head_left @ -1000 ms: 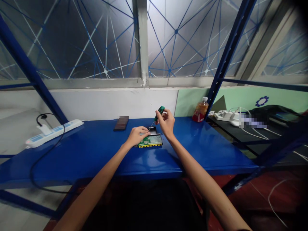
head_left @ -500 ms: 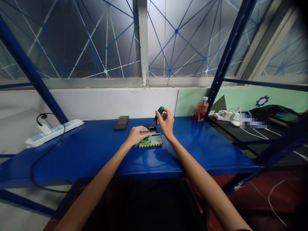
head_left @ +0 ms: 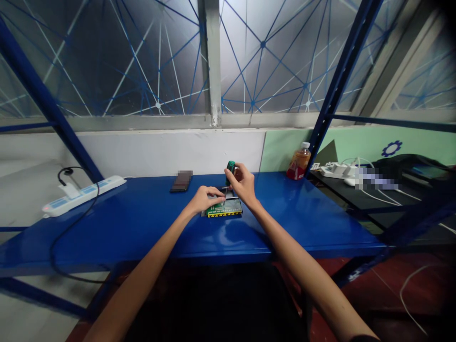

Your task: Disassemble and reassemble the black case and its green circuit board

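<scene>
A green circuit board in a shallow metal case lies on the blue table in front of me. My left hand rests on the board's left side, fingers pressing it down. My right hand grips a green-handled screwdriver, held nearly upright with its tip down on the board next to my left fingertips.
A dark phone lies behind the board. A white power strip with a black cable sits at the far left. An orange drink bottle stands at the back right beside a blue rack post. More power strips lie on the neighbouring table.
The screwdriver has swung from a slant to nearly upright, and my right hand has come a little closer to my left. My left hand stays on the board.
</scene>
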`<state>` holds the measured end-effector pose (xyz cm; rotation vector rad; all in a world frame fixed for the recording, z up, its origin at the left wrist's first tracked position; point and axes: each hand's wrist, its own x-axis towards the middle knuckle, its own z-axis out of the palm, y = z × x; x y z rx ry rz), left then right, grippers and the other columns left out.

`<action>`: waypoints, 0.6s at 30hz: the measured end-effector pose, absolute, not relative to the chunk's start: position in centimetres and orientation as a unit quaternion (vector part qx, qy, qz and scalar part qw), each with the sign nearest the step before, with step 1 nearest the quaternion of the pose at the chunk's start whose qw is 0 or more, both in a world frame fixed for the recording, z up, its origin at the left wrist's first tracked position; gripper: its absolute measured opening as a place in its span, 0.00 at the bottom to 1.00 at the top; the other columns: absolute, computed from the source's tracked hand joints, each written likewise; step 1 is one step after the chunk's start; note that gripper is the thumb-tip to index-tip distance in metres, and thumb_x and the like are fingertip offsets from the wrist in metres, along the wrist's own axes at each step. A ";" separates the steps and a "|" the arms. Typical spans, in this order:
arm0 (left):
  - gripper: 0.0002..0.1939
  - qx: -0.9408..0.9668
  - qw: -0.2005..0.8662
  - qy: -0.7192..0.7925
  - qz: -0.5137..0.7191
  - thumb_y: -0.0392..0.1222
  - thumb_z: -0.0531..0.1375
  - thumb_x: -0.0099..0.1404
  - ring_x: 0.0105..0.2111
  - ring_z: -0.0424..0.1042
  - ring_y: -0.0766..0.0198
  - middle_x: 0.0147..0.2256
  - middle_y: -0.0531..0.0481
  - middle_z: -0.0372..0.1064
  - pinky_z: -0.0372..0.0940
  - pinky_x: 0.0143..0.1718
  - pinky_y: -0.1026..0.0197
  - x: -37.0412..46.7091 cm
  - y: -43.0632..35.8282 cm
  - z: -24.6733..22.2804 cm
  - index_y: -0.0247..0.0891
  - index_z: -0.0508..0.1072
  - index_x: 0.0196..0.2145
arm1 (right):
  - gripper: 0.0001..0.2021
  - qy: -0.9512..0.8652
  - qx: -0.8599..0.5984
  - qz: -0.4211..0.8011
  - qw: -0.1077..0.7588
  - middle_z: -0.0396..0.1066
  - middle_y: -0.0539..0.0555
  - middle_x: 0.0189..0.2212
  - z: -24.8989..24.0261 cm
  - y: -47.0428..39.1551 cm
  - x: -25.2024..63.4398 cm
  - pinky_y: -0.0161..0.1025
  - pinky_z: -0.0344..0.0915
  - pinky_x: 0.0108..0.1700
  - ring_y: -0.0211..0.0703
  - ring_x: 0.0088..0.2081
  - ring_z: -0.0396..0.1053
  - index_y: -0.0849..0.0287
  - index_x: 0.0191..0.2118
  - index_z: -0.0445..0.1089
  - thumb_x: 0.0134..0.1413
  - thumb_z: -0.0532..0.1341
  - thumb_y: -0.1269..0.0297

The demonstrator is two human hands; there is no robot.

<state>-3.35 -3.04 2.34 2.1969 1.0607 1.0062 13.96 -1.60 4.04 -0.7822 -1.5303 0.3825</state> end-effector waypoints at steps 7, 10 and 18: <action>0.09 0.808 0.269 0.377 0.364 0.44 0.66 0.55 0.32 0.74 0.60 0.31 0.46 0.77 0.67 0.38 0.60 -3.4 -2.8 2.0 0.36 0.81 0.30 | 0.16 -0.695 -0.336 0.144 0.619 0.61 0.44 0.20 3.8 -1.9 13.7 0.32 0.58 0.24 0.33 0.20 0.59 0.56 0.44 0.66 0.57 0.59 0.50; 0.09 0.811 0.274 0.377 0.353 0.45 0.66 0.54 0.33 0.74 0.59 0.31 0.45 0.77 0.68 0.38 0.59 -3.5 -2.7 1.8 0.36 0.81 0.28 | 0.15 -0.709 -0.331 0.128 0.609 0.61 0.44 0.19 3.8 -2.1 13.4 0.32 0.56 0.24 0.33 0.20 0.58 0.57 0.43 0.67 0.57 0.59 0.51; 0.07 0.817 0.277 0.367 0.348 0.42 0.65 0.55 0.34 0.75 0.58 0.31 0.45 0.78 0.68 0.39 0.59 -3.7 -2.7 1.7 0.36 0.81 0.28 | 0.14 -0.718 -0.314 0.097 0.614 0.60 0.43 0.18 3.9 -2.6 13.1 0.33 0.55 0.25 0.33 0.20 0.57 0.57 0.42 0.67 0.56 0.60 0.53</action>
